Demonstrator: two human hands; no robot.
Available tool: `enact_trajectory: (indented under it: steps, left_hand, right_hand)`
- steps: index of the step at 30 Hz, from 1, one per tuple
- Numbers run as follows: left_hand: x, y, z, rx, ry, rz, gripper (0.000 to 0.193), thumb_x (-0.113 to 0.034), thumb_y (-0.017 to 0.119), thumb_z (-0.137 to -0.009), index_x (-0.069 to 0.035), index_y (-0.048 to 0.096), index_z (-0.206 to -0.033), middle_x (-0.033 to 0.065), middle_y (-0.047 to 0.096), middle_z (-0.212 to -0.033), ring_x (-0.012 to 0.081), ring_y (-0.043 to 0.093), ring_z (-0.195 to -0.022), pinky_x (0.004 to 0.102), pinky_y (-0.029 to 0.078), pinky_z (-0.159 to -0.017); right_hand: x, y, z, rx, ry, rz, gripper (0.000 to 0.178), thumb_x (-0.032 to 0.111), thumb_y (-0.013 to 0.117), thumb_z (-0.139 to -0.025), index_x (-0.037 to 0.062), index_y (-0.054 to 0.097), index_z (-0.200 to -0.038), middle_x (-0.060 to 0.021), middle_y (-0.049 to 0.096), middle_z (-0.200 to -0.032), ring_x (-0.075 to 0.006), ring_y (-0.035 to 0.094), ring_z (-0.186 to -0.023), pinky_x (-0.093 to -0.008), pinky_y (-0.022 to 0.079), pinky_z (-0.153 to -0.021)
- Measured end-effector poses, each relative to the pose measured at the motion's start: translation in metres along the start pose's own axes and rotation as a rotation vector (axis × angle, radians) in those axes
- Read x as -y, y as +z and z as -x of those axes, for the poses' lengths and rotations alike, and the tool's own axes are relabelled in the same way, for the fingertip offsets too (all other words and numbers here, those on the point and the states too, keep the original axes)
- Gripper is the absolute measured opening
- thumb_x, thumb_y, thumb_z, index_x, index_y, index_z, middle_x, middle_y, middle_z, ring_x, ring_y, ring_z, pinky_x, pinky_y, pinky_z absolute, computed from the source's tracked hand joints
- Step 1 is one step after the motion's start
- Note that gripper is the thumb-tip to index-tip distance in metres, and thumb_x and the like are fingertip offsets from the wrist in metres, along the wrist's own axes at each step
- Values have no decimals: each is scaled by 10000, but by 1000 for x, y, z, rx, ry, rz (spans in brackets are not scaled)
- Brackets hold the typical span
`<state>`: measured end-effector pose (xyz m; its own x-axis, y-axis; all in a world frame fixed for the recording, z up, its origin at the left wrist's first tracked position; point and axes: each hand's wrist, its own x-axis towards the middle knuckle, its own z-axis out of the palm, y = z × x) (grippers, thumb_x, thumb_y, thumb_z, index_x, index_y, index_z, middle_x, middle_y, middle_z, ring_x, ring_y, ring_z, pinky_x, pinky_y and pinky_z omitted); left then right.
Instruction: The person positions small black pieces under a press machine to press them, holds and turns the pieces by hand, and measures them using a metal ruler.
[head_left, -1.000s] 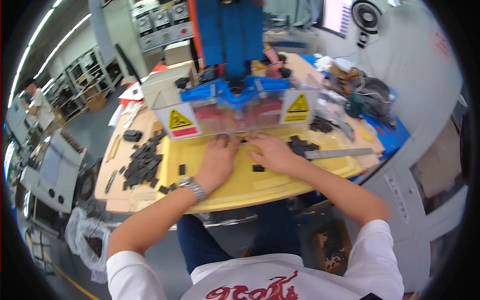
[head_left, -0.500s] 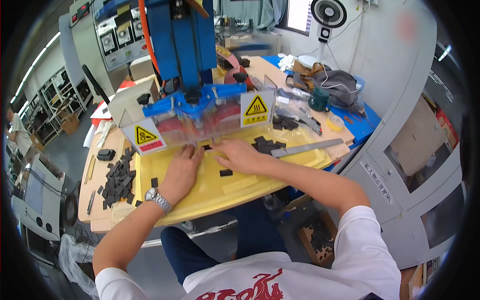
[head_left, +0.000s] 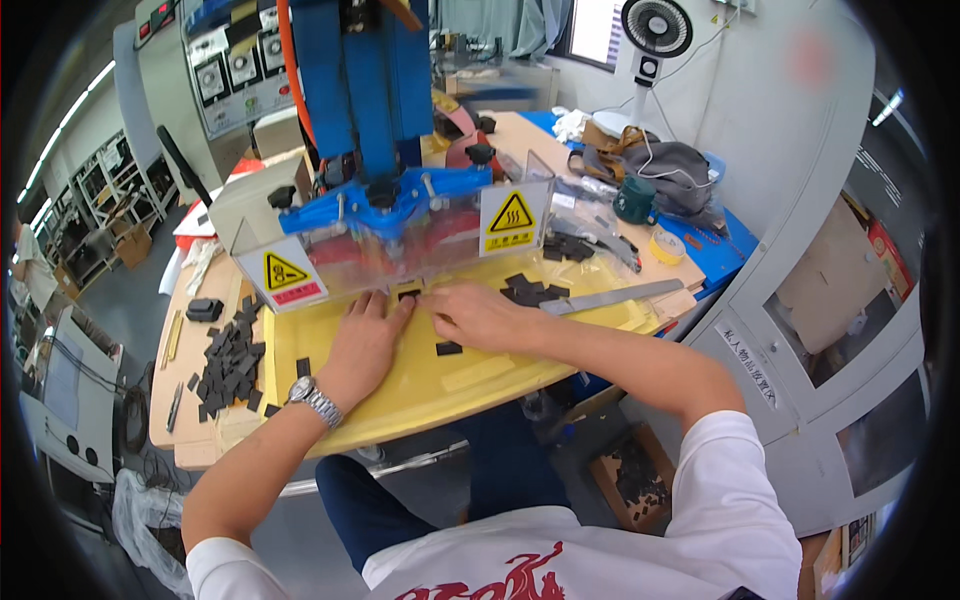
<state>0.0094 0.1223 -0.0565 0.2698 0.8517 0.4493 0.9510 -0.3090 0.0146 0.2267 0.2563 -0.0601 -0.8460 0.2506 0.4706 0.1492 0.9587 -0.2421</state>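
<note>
A small black rectangular piece (head_left: 408, 294) lies on the yellow work surface (head_left: 400, 400), below the clear guard of a blue press (head_left: 385, 195). My left hand (head_left: 366, 338) rests flat beside it, fingers stretched forward and thumb at the piece's near edge. From the other side my right hand (head_left: 478, 318) comes in with bent, closed fingers, their tips close to the same piece. Whatever those fingertips pinch is hidden. Just below the right hand lies another black piece (head_left: 449, 348), and one more black piece (head_left: 303, 367) sits left of my left wrist.
A heap of black pieces (head_left: 230, 365) covers the left side, near a dark block (head_left: 205, 310). To the right are more black pieces (head_left: 532, 291) and a steel ruler (head_left: 615, 298). Warning-marked guard panels (head_left: 515, 220) stand over the hands. A green mug (head_left: 635, 200) and tape roll (head_left: 667, 246) are farther right.
My right hand's fingers have curled in more, and my left thumb has come to the small black piece. The view has shifted slightly; the press looks the same.
</note>
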Motion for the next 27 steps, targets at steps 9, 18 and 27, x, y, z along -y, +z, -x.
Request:
enact_trajectory:
  steps: [9, 18, 27]
  left_hand:
    - [11, -5, 2, -108, 6, 87, 401, -21, 577, -932, 53, 654, -1319, 293, 676, -1294, 434, 666, -1206, 496, 544, -1048]
    - [6, 10, 6, -138, 11, -6, 412, -41, 554, -965, 64, 635, -1355, 295, 666, -1347, 441, 642, -1259, 496, 532, -1082]
    - [1, 14, 8, -34, 9, -84, 462, -57, 553, -973, 28, 623, -1421, 276, 621, -1447, 441, 593, -1362, 501, 495, -1138]
  right_hand:
    - [1, 5, -4, 3, 55, 20, 386, 158, 626, -970, 0, 723, -1308, -224, 732, -1050, -435, 707, -994, -528, 578, -871]
    - [4, 13, 0, -12, 100, 112, 534, 210, 617, -970, -48, 636, -1437, -259, 736, -1095, -446, 716, -988, -534, 587, -854]
    - [2, 16, 3, 4, 121, 134, 489, 213, 618, -973, -25, 671, -1397, -231, 747, -1087, -427, 726, -984, -522, 588, -835]
